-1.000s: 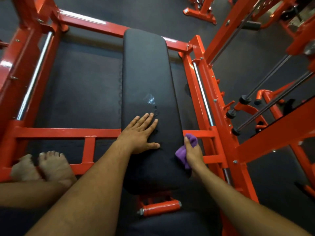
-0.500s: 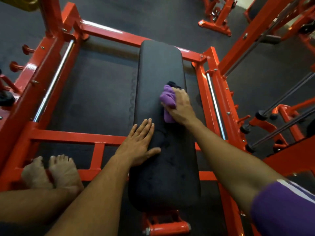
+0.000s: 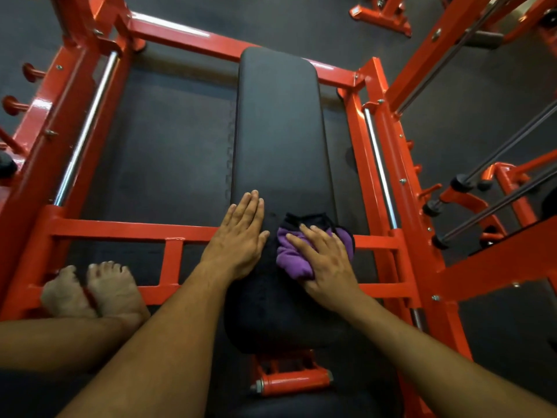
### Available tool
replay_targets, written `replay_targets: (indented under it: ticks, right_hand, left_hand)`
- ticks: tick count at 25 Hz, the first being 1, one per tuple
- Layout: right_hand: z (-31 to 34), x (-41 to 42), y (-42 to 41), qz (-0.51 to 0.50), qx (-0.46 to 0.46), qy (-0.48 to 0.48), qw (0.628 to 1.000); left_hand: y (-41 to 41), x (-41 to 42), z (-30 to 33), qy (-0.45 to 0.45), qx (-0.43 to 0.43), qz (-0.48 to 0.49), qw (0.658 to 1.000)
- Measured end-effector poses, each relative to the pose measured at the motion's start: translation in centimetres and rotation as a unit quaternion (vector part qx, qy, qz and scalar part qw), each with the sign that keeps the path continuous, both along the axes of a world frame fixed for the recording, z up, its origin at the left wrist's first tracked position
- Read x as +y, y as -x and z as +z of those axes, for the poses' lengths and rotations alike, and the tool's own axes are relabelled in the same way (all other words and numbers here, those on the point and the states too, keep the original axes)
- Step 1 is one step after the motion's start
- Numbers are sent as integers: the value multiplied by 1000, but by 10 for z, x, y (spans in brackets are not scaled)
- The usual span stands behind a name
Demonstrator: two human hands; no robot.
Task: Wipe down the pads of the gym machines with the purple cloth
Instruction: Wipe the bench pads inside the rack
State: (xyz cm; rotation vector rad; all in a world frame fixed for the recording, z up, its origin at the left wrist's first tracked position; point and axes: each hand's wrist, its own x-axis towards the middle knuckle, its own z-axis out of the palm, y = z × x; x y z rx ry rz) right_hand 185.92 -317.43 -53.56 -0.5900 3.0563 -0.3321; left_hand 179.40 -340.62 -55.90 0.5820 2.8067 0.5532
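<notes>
One long black padded bench pad [image 3: 278, 140] is seen running away from the camera, framed by the orange-red steel machine frame [image 3: 129, 229]. Two hands are laid on it, side by side and just apart. The left hand [image 3: 241, 239] is pressed flat on the pad's left edge, fingers straight and together, nothing held. Just to its right, one crumpled purple cloth [image 3: 291, 257] with a dark trimmed edge is pinned against the pad under the right hand [image 3: 327, 263]; the fingers are spread and mostly straight over the top of it, so it's being pressed down rather than gripped, though the underside of the palm can't be seen.

Two bare feet [image 3: 93, 292] are planted on the frame's lower rail, well off to the left of the left hand. Two shiny chrome guide rods [image 3: 86, 131] are mounted along the frame, one out beyond each hand on either side. One short orange roller handle [image 3: 294, 380] is tucked under the near end of the pad, back toward the wrists. Off to the far right of the right hand, thin dark cables [image 3: 497, 158] are strung across more orange equipment. Dark rubber floor matting [image 3: 168, 152] is visible below everything.
</notes>
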Motion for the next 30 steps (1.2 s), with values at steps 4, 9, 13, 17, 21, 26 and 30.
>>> replay_targets:
  ticks: [4, 9, 13, 17, 21, 26, 30]
  right_hand:
    - [-6, 5, 81, -66, 49, -1, 997]
    - [5, -10, 178, -172, -7, -49, 984]
    - [10, 5, 111, -115, -11, -28, 993]
    - [19, 21, 3, -53, -84, 19, 995]
    - [42, 48, -39, -30, -95, 97, 990]
    - [26, 43, -53, -17, -35, 50, 998]
    - [17, -2, -8, -132, -34, 7, 991]
  left_hand:
    - [-4, 3, 3, 8, 10, 4, 1000]
    - [-1, 2, 9, 24, -5, -2, 1000]
    - [2, 0, 13, 34, -25, -18, 999]
    - [4, 0, 16, 44, -50, -19, 998]
    - [-5, 4, 26, 74, -9, -25, 997]
    - [-28, 10, 28, 78, 1, -85, 993]
    - [-36, 6, 23, 87, -1, -65, 994]
